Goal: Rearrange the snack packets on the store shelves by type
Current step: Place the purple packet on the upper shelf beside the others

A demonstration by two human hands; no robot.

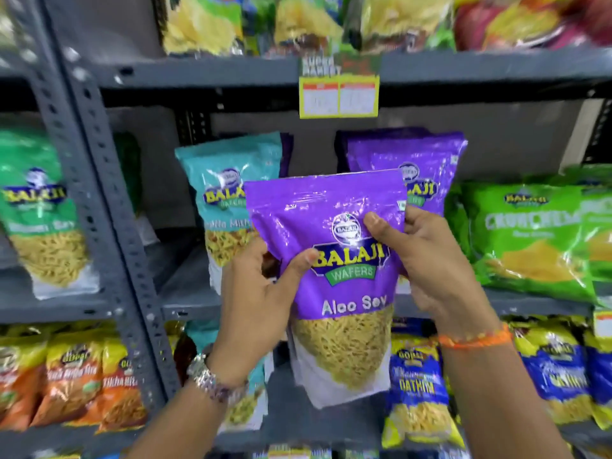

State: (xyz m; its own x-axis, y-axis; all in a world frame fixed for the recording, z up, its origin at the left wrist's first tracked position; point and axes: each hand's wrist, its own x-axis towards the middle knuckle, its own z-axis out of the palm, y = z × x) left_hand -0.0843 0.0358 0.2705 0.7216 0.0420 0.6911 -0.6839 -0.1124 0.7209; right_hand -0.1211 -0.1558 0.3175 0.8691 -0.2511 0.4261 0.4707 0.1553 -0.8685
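A: Where's the packet right now?

B: The purple Aloo Sev packet (334, 260) is held in the air in front of the middle shelf (185, 286), above the shelf below. Both hands have it. The left hand (255, 303) pinches its left edge, thumb on the printed face, the other fingers (261, 256) hidden behind. The right hand (427, 260) grips the right edge higher up, thumb near the logo.

A: Which way does it point?

B: Long axis close to vertical, sealed top edge up, bottom tipped slightly to the right. The label faces the camera and reads upright.

A: So where should it go?

B: My guess is with the purple packets (420, 157) standing just behind it; they look like the same kind. The teal packet (225, 200) to their left is a different type, and so are the green Crunchem packets (530, 233) on the right.

A: How to do that well?

B: Keep it upright, face outward, and set the base flat on the shelf in front of the purple row. Hold it by the edges and don't squeeze the filled lower half, since the contents look brittle. Only 1 hand is needed at the end
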